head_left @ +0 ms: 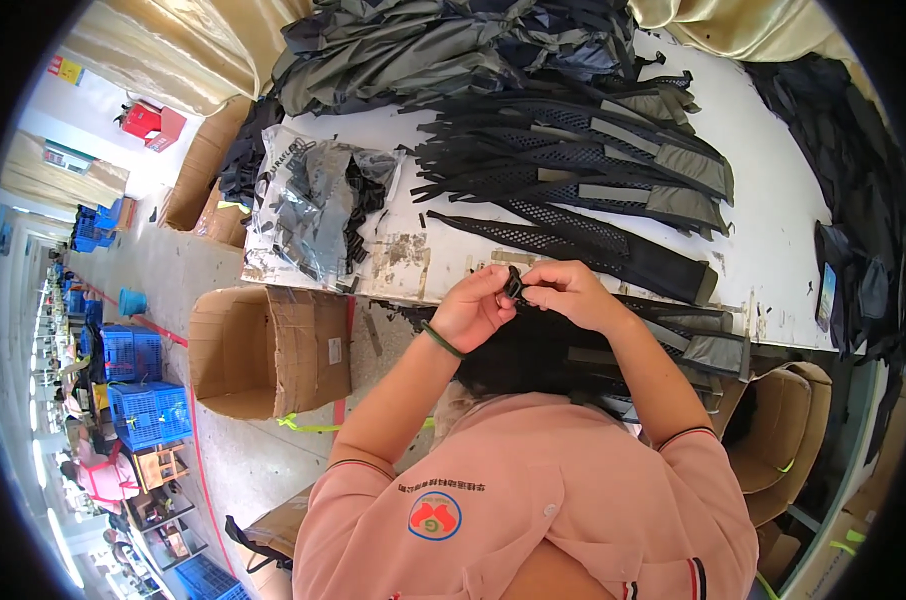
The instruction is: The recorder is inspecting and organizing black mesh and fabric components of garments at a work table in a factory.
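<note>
My left hand (476, 308) and my right hand (570, 291) meet just above the near edge of the white table (773, 215). Together they pinch a small black plastic buckle (514, 287) on a black strap. A green band circles my left wrist. Below my hands a black mesh shoulder strap (543, 350) lies across my lap. More black mesh straps with grey ends (583, 170) are stacked on the table beyond my hands. One such strap (573, 245) lies closest, just past my fingers.
A clear plastic bag of black buckles (318, 205) lies at the table's left end. Grey and black fabric pieces (423, 50) are heaped at the far side. An open cardboard box (263, 350) stands on the floor to my left, another (788, 430) to my right. Blue crates (138, 385) stand further left.
</note>
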Motion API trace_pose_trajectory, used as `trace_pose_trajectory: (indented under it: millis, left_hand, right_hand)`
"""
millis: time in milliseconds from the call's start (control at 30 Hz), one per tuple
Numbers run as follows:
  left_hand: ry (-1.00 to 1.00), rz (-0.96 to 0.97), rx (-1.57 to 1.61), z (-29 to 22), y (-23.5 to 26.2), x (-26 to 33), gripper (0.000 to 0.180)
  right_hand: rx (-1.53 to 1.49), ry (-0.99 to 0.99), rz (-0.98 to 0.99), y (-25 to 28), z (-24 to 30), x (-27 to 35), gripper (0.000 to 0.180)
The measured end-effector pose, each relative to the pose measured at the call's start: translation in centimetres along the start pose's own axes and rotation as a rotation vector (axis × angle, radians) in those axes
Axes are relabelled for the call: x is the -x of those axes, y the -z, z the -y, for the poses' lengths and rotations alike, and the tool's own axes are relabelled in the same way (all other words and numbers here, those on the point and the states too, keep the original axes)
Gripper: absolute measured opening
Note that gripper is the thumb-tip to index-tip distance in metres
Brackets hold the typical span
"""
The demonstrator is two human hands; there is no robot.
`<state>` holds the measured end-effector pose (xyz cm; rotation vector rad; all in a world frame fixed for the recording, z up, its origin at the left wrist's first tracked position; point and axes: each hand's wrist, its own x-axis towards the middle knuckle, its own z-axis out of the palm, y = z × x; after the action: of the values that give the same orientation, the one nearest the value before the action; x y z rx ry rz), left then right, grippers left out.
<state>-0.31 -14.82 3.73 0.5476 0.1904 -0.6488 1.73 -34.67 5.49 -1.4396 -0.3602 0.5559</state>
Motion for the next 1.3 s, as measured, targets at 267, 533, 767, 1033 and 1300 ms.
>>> trace_pose_trajectory:
  millis: [267,533,767,1033,1300]
  left_hand:
    - [0.046,-0.036,0.029,0.3,0.8,-0.1,0.012]
    - [0.104,0.011,0.069,0.6,-0.3,0.0,0.012]
    - [0.057,-0.027,-0.025,0.6,0.2,0.2,0.012]
    - [0.017,0.038,0.018,-0.3,-0.6,0.3,0.010]
    - [0.031,0.031,-0.013,0.3,-0.9,0.4,0.009]
  right_hand:
    - [0.451,0.378,0.044,0.4,1.9,0.3,0.012]
    - [0.408,0.334,-0.041,-0.2,2.4,0.7,0.010]
    - [0.658,0.362,-0.098,-0.9,2.6,1.0,0.009]
    - [-0.046,-0.034,-0.123,-1.2,2.1,1.4,0.013]
    - [0.130,0.001,-0.117,-1.2,2.9,1.5,0.009]
